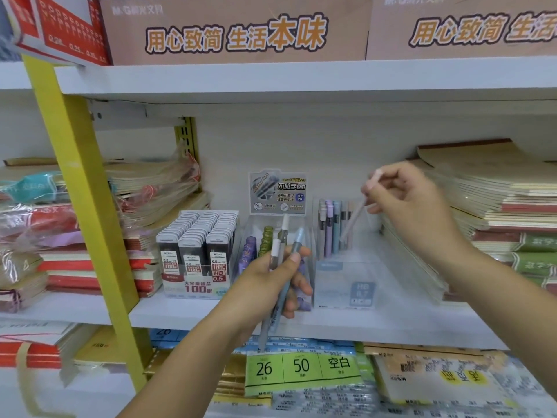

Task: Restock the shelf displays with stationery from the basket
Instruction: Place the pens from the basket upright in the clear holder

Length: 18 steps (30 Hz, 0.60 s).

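Observation:
My left hand (271, 285) grips a small bunch of mechanical pencils (281, 254), grey, white and blue, upright in front of the middle shelf. My right hand (413, 203) pinches one pale pink pencil (354, 220) by its upper end, tilted, with its tip down inside a clear display box (340, 279). Several pastel pencils (328, 227) stand at the back of that box. A second clear box (250, 227) with purple and green items sits just left of it, partly hidden by my left hand. No basket is in view.
A display carton of 0.5 lead refills (197, 251) stands to the left. Stacked notebooks fill the left side (75, 260) and right side (494, 212) of the shelf. A yellow upright post (81, 188) crosses the left. Paper packs (301, 372) lie on the shelf below.

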Each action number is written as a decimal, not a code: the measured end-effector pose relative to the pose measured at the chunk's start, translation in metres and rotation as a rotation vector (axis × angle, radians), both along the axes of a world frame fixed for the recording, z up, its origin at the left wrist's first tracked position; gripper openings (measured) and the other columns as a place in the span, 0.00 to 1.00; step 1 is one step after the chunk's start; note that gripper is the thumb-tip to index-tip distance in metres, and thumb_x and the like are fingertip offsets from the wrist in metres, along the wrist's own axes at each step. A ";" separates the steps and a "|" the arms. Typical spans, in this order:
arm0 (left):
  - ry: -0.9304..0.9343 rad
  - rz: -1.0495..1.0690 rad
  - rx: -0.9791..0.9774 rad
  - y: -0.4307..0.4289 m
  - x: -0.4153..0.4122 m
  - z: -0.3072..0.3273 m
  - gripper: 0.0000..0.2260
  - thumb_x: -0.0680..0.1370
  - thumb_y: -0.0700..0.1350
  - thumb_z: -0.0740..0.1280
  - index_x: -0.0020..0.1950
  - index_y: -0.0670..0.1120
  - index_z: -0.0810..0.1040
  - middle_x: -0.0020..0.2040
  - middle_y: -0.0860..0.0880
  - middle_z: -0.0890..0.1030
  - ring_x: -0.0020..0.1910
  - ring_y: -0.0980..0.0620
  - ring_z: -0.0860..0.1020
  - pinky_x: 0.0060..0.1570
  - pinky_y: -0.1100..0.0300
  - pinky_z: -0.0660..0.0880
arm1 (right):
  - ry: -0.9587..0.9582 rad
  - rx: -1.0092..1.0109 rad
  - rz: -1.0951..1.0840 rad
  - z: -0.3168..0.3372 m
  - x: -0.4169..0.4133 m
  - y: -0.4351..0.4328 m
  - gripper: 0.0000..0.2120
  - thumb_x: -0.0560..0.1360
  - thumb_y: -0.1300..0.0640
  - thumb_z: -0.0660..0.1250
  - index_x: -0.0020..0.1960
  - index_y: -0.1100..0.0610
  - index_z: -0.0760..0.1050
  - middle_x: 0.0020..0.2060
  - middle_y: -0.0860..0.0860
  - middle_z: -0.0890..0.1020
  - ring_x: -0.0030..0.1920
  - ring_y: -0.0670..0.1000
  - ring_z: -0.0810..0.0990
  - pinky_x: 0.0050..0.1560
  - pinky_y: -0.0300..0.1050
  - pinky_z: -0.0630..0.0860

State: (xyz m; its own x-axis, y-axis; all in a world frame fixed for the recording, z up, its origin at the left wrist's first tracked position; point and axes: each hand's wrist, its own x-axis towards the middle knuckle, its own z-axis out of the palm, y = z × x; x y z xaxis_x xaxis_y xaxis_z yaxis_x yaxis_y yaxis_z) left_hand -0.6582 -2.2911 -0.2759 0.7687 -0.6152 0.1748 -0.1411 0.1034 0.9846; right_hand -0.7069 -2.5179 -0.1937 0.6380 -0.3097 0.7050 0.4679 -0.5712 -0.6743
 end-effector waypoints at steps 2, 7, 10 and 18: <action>-0.028 0.029 -0.020 -0.004 -0.001 0.001 0.11 0.83 0.52 0.60 0.61 0.53 0.78 0.40 0.47 0.84 0.24 0.53 0.72 0.29 0.60 0.75 | 0.108 -0.132 -0.068 -0.004 0.007 -0.004 0.06 0.75 0.60 0.70 0.44 0.50 0.75 0.39 0.49 0.83 0.40 0.49 0.84 0.42 0.45 0.82; -0.145 0.140 -0.068 -0.010 0.000 0.002 0.09 0.83 0.52 0.59 0.60 0.57 0.78 0.50 0.54 0.86 0.24 0.54 0.70 0.29 0.63 0.75 | 0.179 -0.288 -0.163 -0.015 0.023 -0.011 0.04 0.74 0.57 0.71 0.45 0.52 0.76 0.37 0.46 0.82 0.38 0.45 0.83 0.44 0.48 0.82; -0.214 0.135 -0.018 -0.014 0.000 0.004 0.09 0.83 0.54 0.59 0.58 0.63 0.77 0.55 0.61 0.84 0.24 0.57 0.71 0.31 0.64 0.76 | 0.167 -0.352 -0.207 -0.015 0.029 -0.016 0.04 0.74 0.55 0.71 0.45 0.50 0.76 0.36 0.42 0.81 0.38 0.40 0.81 0.41 0.39 0.79; -0.191 0.114 0.030 -0.019 0.000 0.001 0.12 0.83 0.55 0.59 0.52 0.73 0.78 0.58 0.31 0.79 0.24 0.55 0.71 0.33 0.54 0.79 | 0.187 -0.488 -0.290 -0.016 0.035 -0.021 0.04 0.74 0.52 0.71 0.46 0.47 0.75 0.37 0.40 0.79 0.41 0.40 0.78 0.38 0.31 0.67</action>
